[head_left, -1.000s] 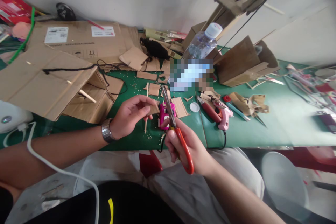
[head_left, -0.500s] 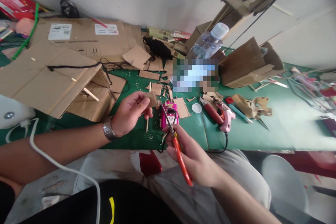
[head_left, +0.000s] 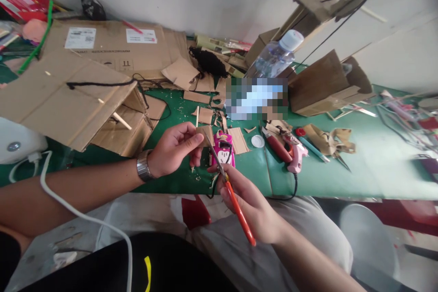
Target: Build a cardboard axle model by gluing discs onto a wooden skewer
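My left hand [head_left: 178, 148] pinches a small piece of cardboard [head_left: 206, 135] between thumb and fingers. In my right hand [head_left: 248, 203] is a pair of scissors [head_left: 238, 210] with orange-red handles, its blades pointing up and left to the edge of that cardboard. Whether the blades have bitten into it, I cannot tell. Just behind the blades, a pink and white power socket [head_left: 224, 157] lies on the green table. A thin wooden stick [head_left: 197, 116] shows behind my left hand, partly covered by it.
A cardboard box structure [head_left: 112, 118] stands at the left. Behind lie cardboard scraps [head_left: 181, 73] and a clear plastic bottle [head_left: 272, 57]. To the right are a utility knife [head_left: 278, 146], a pink glue gun [head_left: 297, 157] and a cardboard holder [head_left: 321, 86]. A white cable [head_left: 85, 216] crosses my left forearm.
The cardboard in my left hand has been turned and lowered slightly to the right, closer to the scissor blades. The whole view has shifted a little.
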{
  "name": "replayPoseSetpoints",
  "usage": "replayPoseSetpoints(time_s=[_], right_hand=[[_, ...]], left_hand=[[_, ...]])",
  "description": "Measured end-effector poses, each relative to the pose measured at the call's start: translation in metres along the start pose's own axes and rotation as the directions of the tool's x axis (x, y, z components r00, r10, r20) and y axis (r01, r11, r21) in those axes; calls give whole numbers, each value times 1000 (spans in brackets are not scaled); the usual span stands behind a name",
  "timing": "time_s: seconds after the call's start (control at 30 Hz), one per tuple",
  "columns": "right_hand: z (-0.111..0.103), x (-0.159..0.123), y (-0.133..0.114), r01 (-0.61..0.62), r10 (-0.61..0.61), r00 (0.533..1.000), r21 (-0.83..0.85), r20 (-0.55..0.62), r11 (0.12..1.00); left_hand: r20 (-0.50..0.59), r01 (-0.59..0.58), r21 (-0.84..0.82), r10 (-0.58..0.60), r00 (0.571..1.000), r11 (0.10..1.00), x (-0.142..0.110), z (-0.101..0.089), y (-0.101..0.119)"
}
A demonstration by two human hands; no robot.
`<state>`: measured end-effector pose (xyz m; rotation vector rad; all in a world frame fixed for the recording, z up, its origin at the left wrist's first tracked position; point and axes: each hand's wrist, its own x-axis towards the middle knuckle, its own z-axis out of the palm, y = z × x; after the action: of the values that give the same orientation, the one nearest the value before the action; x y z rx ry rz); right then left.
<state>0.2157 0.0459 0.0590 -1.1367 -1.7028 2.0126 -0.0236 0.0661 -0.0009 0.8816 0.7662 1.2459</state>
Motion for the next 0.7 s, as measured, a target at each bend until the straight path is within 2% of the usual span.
replayPoseSetpoints(time_s=[0.3, 0.7], right_hand=[[4, -2, 16, -26, 14, 999, 249, 49, 968], [9, 1, 19, -55, 56, 998, 295, 7, 954]], left_hand=[[14, 4, 10, -4, 1000, 1000, 1, 1, 4], [7, 3, 107, -4, 1000, 994, 4, 1, 7]])
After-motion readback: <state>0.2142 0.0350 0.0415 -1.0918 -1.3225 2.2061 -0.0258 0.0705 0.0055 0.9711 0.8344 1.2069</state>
